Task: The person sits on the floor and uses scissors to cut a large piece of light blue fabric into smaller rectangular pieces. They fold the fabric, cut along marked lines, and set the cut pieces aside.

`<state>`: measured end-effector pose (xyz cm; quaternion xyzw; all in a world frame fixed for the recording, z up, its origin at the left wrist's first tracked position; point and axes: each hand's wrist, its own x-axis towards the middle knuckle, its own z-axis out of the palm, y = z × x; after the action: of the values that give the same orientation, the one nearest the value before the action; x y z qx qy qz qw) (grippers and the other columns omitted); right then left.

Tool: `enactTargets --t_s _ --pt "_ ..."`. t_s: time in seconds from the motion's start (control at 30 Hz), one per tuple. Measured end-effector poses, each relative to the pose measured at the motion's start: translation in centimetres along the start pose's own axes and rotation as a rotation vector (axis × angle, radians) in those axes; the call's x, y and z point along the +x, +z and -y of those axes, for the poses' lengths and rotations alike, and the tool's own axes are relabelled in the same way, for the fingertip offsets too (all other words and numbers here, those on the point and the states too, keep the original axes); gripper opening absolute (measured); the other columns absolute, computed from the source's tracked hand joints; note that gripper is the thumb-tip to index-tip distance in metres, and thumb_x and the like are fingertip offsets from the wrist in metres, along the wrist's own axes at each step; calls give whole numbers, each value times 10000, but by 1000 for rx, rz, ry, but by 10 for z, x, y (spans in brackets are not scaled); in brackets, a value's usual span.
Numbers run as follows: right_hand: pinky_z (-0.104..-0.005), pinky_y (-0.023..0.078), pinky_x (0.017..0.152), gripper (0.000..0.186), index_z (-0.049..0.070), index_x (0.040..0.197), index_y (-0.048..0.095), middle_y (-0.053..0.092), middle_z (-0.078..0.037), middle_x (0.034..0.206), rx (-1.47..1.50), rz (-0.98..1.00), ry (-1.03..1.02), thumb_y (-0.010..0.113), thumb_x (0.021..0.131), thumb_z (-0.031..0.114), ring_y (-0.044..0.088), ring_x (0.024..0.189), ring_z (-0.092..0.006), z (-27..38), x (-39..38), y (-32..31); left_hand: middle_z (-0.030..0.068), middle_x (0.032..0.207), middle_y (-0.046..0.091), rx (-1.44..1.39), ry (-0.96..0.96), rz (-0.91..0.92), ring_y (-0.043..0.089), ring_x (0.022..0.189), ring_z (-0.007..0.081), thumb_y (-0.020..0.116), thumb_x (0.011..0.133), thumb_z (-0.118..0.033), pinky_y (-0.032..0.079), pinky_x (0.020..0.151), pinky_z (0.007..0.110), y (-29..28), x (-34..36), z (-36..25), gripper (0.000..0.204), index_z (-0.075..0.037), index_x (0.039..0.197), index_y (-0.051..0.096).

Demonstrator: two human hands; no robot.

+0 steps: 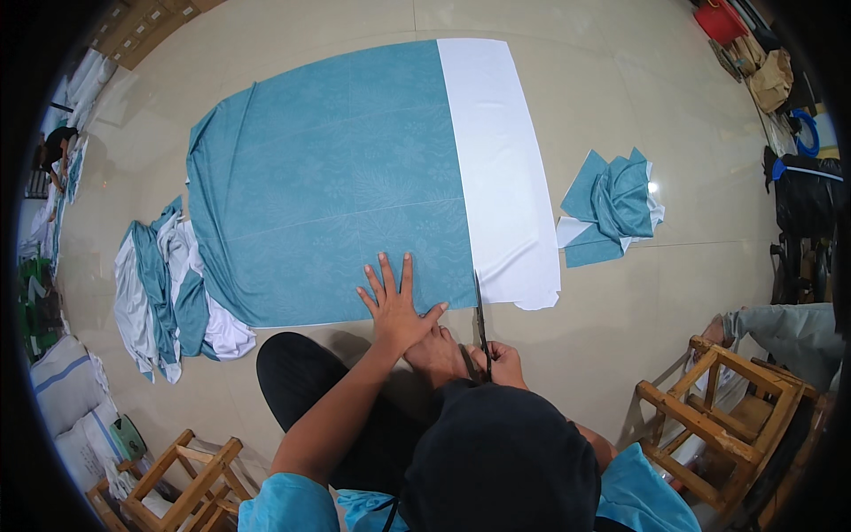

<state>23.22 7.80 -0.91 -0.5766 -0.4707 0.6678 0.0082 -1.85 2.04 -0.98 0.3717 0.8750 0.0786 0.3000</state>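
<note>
A large teal fabric sheet (341, 186) with a faint leaf pattern lies spread on the floor, with a white strip (501, 168) along its right side. My left hand (394, 306) presses flat on the sheet's near edge, fingers spread. My right hand (503, 363) grips dark scissors (480, 315) by the handles. Their long blades point away from me, at the near edge where teal meets white. A bare foot (434, 356) rests between my hands, close to the fabric edge. A cap-covered head (501, 457) hides part of my right forearm.
Crumpled teal and white fabric (164, 288) touches the sheet's left end. A smaller bunched piece (613, 206) lies right of the white strip. Wooden stools (722, 426) stand lower right and lower left. Sacks (71, 390), cardboard boxes (133, 31) and a red container (720, 19) line the sides.
</note>
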Motion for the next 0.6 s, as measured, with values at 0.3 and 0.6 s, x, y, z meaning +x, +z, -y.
enactTargets --t_s 0.3,0.6 --pt "-269 418 530 382 20 809 712 652 -6 664 -76 -23 -10 869 966 331 561 571 -78 -3 9 -1 257 1808 -188 -4 -1 5 -243 1624 549 746 871 -756 -94 1212 822 0 -1 0 1274 -236 1789 32" --pt "-277 415 505 454 49 712 665 642 -8 633 -6 -46 -32 874 937 384 543 561 -70 8 2 5 258 1807 -188 -4 3 8 -239 1621 558 739 874 -762 -94 1214 820 0 -1 1 1276 -235 1789 22"
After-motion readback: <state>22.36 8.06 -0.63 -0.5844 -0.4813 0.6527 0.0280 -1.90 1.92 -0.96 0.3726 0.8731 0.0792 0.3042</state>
